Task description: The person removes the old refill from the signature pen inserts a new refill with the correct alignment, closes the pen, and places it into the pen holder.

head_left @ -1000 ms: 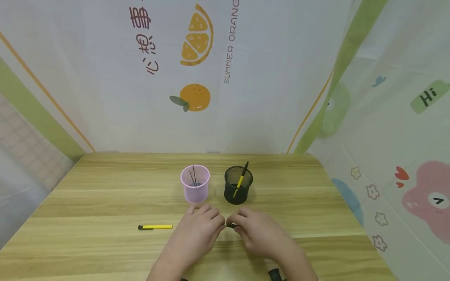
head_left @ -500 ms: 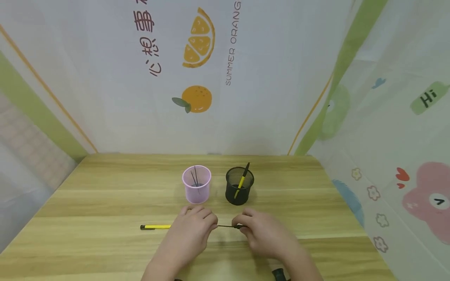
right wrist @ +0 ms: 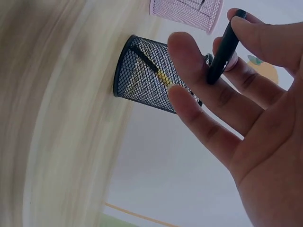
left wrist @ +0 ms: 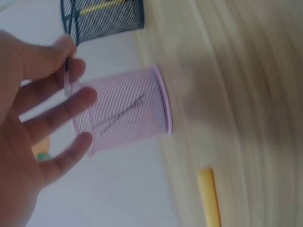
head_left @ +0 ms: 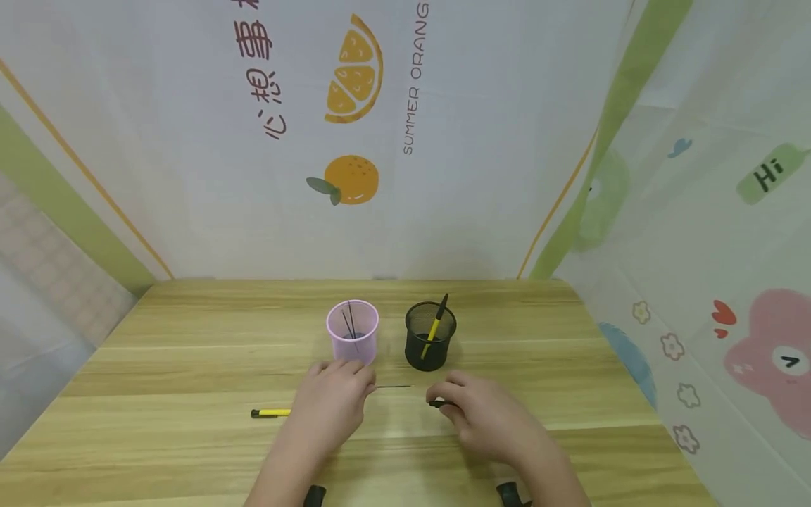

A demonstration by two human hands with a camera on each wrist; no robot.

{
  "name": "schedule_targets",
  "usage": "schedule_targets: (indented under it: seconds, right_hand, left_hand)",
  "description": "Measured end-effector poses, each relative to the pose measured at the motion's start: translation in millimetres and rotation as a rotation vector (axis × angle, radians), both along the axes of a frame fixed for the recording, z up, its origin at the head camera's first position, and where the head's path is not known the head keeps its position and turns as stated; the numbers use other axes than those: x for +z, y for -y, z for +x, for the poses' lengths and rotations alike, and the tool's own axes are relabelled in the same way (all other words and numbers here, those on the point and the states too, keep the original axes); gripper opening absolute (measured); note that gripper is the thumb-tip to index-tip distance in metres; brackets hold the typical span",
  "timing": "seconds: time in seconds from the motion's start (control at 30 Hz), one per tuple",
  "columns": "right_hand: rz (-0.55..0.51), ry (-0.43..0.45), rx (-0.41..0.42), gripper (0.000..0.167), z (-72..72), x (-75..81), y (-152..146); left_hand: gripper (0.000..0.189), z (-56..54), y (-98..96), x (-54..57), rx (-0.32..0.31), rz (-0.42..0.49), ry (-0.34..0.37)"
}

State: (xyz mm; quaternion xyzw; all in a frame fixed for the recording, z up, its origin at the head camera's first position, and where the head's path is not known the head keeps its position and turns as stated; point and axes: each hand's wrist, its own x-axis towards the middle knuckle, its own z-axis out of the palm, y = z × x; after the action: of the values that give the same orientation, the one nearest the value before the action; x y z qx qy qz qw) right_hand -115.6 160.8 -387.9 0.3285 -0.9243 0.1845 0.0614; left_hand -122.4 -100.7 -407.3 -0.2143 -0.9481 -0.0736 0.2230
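Between thumb and forefinger my left hand (head_left: 332,401) pinches a thin dark pen refill (head_left: 395,386), which points right over the table. In the left wrist view the refill's pale clear end (left wrist: 67,85) shows against the other fingers, which are spread. To the right, my right hand (head_left: 481,419) pinches a short black pen barrel piece (right wrist: 226,49) between thumb and fingers. A gap separates this piece from the refill's tip. A yellow pen barrel (head_left: 274,413) with a black clip end lies on the table, partly hidden by my left wrist.
A pink mesh pen holder (head_left: 345,350) with thin dark refills inside stands just beyond my left hand. Right of it is a black mesh pen holder (head_left: 426,355) with a yellow and black pen (head_left: 435,326) leaning in it. Printed cloth (head_left: 475,176) hangs behind the wooden table (head_left: 190,338).
My left hand has moved left and away from the body, drawing the refill out of the black barrel piece. My right hand has shifted slightly right, still holding that piece.
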Motion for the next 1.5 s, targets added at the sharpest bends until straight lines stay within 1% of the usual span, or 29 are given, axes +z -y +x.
schedule_targets:
  seconds: [0.13,0.27,0.53,0.8,0.97,1.1,1.33,1.5]
  right_hand:
    - [0.003,0.004,-0.003,0.020,0.4,-3.7,-0.5]
    - [-0.001,0.024,-0.009,0.019,1.4,-7.7,-1.3]
    - [-0.006,0.026,0.011,0.019,0.9,-11.9,-1.8]
    - [-0.019,0.007,0.027,0.019,0.7,-13.4,-2.3]
    - [-0.025,-0.019,0.034,0.021,0.7,-13.6,-2.4]
    - [-0.031,-0.034,0.040,0.021,1.0,-15.1,-2.6]
    - [-0.039,-0.010,0.044,0.021,0.7,-15.0,-2.5]
    - [-0.034,0.000,0.043,0.022,-0.2,-15.6,-2.7]
  left_hand:
    - [0.011,-13.4,-13.1,-6.6,0.035,-0.020,0.042]
    - [0.009,-22.0,-21.4,-13.0,0.035,-0.060,0.085]
    - [0.010,-33.1,-26.3,-21.9,0.008,-0.147,0.073]
    - [0.012,-39.2,-24.7,-26.3,0.002,-0.199,0.086]
    - [0.014,-42.3,-25.0,-25.4,0.010,-0.239,0.083]
    - [0.013,-44.9,-26.4,-25.7,0.001,-0.268,0.084]
    - [0.012,-48.4,-28.5,-28.8,-0.024,-0.268,0.080]
    - [0.013,-49.4,-29.0,-28.6,-0.029,-0.260,0.096]
